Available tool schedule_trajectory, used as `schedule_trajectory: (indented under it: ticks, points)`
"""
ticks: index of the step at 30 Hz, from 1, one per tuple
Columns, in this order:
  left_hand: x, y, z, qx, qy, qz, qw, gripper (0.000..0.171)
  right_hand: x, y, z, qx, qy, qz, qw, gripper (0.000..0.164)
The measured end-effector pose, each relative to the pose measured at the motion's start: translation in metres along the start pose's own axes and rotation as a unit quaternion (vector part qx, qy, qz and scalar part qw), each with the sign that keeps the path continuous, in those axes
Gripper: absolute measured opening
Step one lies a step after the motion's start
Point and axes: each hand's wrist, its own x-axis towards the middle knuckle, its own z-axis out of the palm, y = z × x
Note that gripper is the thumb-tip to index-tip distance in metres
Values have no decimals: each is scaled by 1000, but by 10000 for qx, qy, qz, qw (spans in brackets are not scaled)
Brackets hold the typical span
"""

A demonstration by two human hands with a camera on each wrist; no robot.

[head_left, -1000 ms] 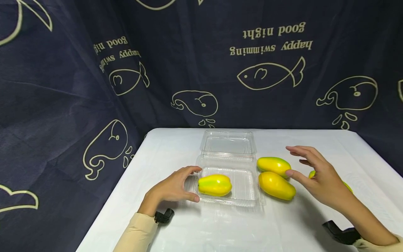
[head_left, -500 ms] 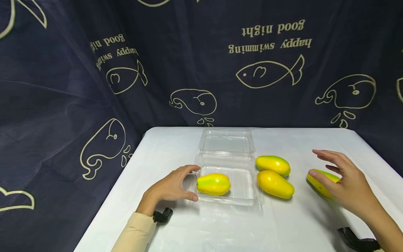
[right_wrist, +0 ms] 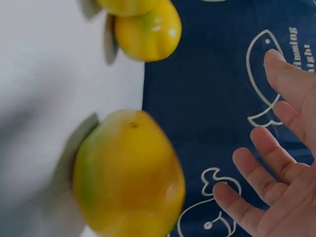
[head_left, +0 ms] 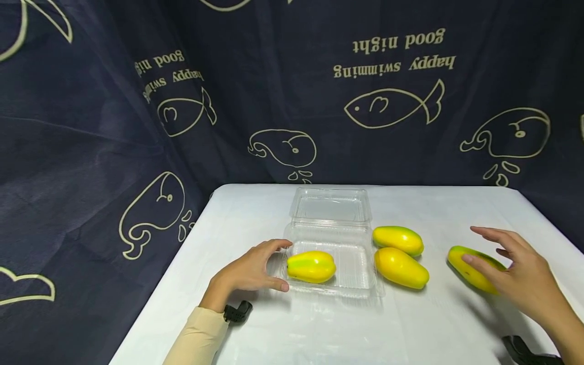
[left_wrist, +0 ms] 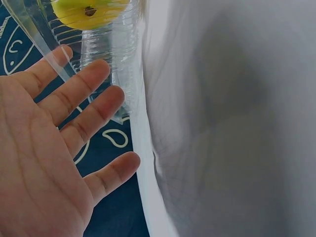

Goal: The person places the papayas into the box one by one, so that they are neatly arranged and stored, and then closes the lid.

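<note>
A clear hinged plastic container (head_left: pixel 353 263) lies with its lid folded back, and one yellow-green papaya (head_left: pixel 311 267) sits in the left part of its base. My left hand (head_left: pixel 248 268) is at the container's left side, fingers spread and thumb apart; in the left wrist view its fingertips (left_wrist: pixel 98 74) are close to the ribbed plastic wall, and whether they touch it I cannot tell. My right hand (head_left: pixel 524 276) hovers by another papaya (head_left: pixel 472 268) at the right, thumb and fingers apart. In the right wrist view that papaya (right_wrist: pixel 131 173) stands apart from the loosely extended fingers (right_wrist: pixel 261 170).
Two more papayas, a greener-tipped one (head_left: pixel 398 241) behind and a yellow one (head_left: pixel 401 268) in front, lie against each other just right of the container. A white cloth covers the table (head_left: pixel 337 334). Dark printed curtains (head_left: pixel 283 91) hang behind and at the left.
My right hand has moved right, away from the pair of papayas, to the papaya at the far right, which now shows more fully. The left hand has stayed by the container.
</note>
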Motion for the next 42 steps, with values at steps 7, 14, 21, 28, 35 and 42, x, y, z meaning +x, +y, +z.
schedule_trajectory:
  ticks: [7,14,21,28,35,42]
  points:
    - [2,-1,0,28,-2,13,10000,94,-5,19,7,-405,-269,131,9987,63]
    - [4,0,0,49,-38,39,10000,95,-6,32,11,-551,-559,202,9967,68]
    - [3,-2,1,50,-30,28,10000,96,-3,41,16,-798,-959,416,9913,74]
    - [3,-4,3,75,-26,56,10000,98,-9,47,22,-820,-970,358,9913,72]
    - [2,-3,3,73,-39,14,10000,98,-10,52,23,-1008,-958,547,9888,77]
    - [3,-3,3,98,-34,11,9999,97,-12,56,25,-816,-1059,548,9895,73]
